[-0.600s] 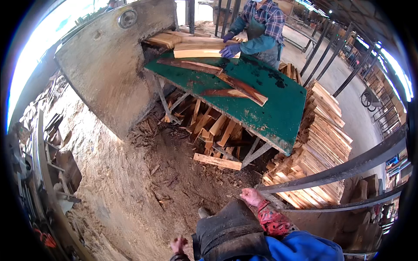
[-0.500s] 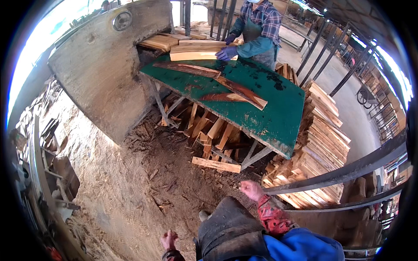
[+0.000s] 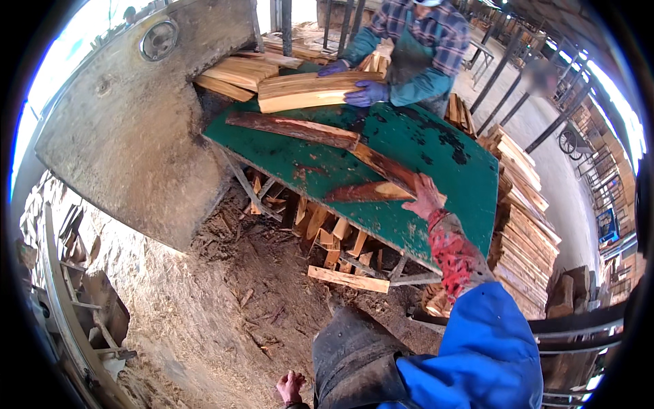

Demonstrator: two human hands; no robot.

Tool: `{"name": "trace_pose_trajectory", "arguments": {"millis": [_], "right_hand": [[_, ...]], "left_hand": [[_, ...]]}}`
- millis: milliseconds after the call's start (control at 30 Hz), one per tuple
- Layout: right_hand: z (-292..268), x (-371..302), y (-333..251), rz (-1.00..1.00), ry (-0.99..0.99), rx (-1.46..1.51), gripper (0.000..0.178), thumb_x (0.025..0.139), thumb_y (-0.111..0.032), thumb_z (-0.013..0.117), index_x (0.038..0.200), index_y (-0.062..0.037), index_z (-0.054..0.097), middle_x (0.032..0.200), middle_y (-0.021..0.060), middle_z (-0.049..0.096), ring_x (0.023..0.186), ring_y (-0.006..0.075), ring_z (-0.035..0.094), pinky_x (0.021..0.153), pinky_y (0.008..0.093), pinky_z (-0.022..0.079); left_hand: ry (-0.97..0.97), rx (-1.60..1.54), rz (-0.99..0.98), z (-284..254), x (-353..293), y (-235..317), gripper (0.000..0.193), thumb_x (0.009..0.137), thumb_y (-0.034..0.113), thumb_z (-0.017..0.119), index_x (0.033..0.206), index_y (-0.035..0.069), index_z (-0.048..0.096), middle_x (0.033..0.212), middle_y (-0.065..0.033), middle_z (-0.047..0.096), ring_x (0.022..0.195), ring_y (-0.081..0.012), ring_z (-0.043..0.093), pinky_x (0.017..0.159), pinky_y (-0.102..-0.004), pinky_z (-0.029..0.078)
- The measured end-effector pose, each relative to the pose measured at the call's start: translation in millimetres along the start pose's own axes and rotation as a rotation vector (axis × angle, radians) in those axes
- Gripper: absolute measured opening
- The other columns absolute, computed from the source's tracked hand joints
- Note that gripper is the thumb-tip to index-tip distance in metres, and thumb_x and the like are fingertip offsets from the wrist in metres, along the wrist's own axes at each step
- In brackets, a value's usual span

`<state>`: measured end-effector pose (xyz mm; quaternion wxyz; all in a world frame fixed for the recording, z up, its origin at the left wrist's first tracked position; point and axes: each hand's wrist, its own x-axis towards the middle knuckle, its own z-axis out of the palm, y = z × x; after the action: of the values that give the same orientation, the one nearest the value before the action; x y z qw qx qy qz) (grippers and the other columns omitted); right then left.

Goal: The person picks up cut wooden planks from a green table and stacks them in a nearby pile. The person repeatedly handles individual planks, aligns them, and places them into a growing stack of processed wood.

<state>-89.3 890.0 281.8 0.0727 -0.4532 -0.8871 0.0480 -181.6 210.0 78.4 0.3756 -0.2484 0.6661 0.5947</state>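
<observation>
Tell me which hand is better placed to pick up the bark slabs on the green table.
Right. The right hand reaches over the green table, at the bark slab; the left hand hangs low by the leg.

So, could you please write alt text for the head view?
The right hand reaches onto a green table touching a bark slab; the left hand hangs low. Opposite, a co-worker's gloved hand holds a split timber.

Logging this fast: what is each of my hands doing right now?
Left hand: low beside the dark apron, holding nothing visible.
Right hand: open, reaching onto a bark slab on the green table.
</observation>
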Motion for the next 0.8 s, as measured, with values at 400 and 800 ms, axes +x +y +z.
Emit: {"name": "trace_pose_trajectory", "arguments": {"millis": [400, 800], "right_hand": [[6, 3, -31, 0.098, -0.192, -0.026, 0.103, 0.068, -0.04, 0.079, 0.148, -0.0064, 0.025, 0.118, 0.0256, 0.048, 0.105, 0.043, 0.055, 0.087, 0.0485, 0.048], [37, -68, -144, 0.465, -0.074, -0.084, 0.102, 0.069, -0.038, 0.079, 0.147, -0.0025, 0.024, 0.133, 0.0263, 0.036, 0.12, 0.0442, 0.043, 0.097, 0.0495, 0.042]], "left_hand": [[0.009, 0.008, -0.081, 12, 56, 66, 0.027, 0.09, 0.032, 0.068, 0.079, 0.007, 0.062, 0.063, 0.0007, 0.056, 0.053, -0.0096, 0.048, 0.051, -0.0246, 0.042], [-0.071, -0.021, -0.079, -61, 182, 222, 0.027, 0.09, 0.021, 0.065, 0.091, -0.004, 0.056, 0.076, -0.0166, 0.067, 0.058, -0.0244, 0.066, 0.051, -0.0371, 0.058]]}}
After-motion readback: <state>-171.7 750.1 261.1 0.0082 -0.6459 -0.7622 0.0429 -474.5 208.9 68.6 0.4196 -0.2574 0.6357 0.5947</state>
